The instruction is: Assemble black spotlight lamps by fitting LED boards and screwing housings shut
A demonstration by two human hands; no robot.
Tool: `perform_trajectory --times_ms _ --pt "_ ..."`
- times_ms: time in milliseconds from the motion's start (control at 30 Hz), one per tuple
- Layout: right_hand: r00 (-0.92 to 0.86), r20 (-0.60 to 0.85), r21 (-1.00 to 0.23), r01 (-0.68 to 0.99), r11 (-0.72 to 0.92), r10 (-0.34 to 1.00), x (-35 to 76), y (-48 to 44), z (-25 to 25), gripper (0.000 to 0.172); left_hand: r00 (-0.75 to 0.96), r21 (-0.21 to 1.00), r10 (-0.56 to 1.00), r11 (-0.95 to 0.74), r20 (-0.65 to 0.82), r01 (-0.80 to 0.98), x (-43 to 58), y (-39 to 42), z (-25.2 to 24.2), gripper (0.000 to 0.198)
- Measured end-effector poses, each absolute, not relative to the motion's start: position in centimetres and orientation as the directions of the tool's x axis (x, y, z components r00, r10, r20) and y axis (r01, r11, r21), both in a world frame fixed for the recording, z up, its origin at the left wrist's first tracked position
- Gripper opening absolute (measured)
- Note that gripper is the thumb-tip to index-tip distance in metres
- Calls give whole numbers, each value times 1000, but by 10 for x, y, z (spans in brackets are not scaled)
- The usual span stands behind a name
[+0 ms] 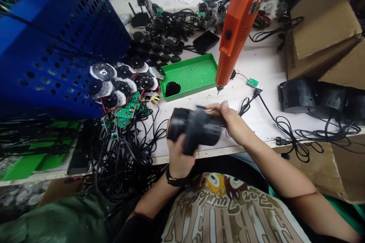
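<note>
My left hand [179,155] is closed around a black round plastic housing [195,129], held over the near edge of the white worktable [256,68]. My right hand [230,117] pinches at the housing's right side, fingers together on a thin dark piece; what that piece is I cannot make out. An orange electric screwdriver [238,26] hangs tip down just above and behind my right hand, touching neither hand.
A green perforated tray [196,74] with small screws lies behind the housing. A blue perforated crate [51,41] stands left, with dial discs and green circuit boards [125,112] beside it. Black cables [122,155] pile at the left edge. Cardboard boxes [322,19] and black housings [299,95] are at right.
</note>
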State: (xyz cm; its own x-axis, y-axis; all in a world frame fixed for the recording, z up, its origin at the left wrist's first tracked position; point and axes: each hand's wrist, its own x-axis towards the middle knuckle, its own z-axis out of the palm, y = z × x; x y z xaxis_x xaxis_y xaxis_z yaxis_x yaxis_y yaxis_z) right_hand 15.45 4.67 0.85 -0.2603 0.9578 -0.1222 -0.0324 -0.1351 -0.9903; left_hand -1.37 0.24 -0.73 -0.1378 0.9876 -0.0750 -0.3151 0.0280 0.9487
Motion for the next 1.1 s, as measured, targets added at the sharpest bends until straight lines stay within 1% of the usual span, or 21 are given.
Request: perform_trajectory --times_ms 67,100,167,200,267,300,367,433,500,633,700,767,900,1000,1100 --pt "-174 -12 -998 -56 -22 985 159 45 18 60 -190 894 964 84 -184 -440 -22 17 -4 42" --pt "-121 65 -998 -18 64 991 161 43 23 50 -213 847 949 90 -232 -525 -25 23 -3 37" --pt "-55 245 -955 160 250 968 165 36 32 31 -193 738 926 119 -323 -664 -29 30 2 33" --pt "-56 330 -905 264 333 942 166 33 34 24 -173 698 923 127 -343 -704 -30 32 4 33" --pt "-97 471 -774 433 463 877 164 27 35 19 -156 663 926 121 -342 -739 -30 32 8 32" --pt "-118 522 -707 494 506 845 162 25 33 18 -160 646 923 114 -349 -754 -29 32 10 31" --pt "-139 586 -600 588 543 798 157 23 29 17 -169 603 906 111 -388 -790 -28 30 12 28" --pt "-134 615 -539 649 538 777 151 24 26 15 -167 565 889 117 -427 -817 -25 29 14 27" --pt "-135 629 -507 675 535 766 147 26 24 10 -166 550 881 121 -443 -826 -23 28 14 26" --pt "-162 660 -457 688 563 734 146 29 25 6 -185 585 900 91 -394 -806 -21 26 15 26" --pt "-185 677 -444 669 596 712 148 31 26 6 -182 611 916 82 -357 -787 -21 25 15 28" --pt "-193 692 -458 628 629 696 151 33 27 7 -179 628 923 81 -340 -774 -21 24 13 32" --pt "-212 660 -550 518 656 721 155 35 27 10 -185 642 926 74 -327 -763 -18 22 9 37" --pt "-223 650 -575 481 662 727 155 33 25 11 -203 652 930 50 -306 -757 -16 19 6 34" --pt "-222 634 -585 488 648 740 156 28 22 9 -232 675 937 5 -261 -738 -16 17 6 29"
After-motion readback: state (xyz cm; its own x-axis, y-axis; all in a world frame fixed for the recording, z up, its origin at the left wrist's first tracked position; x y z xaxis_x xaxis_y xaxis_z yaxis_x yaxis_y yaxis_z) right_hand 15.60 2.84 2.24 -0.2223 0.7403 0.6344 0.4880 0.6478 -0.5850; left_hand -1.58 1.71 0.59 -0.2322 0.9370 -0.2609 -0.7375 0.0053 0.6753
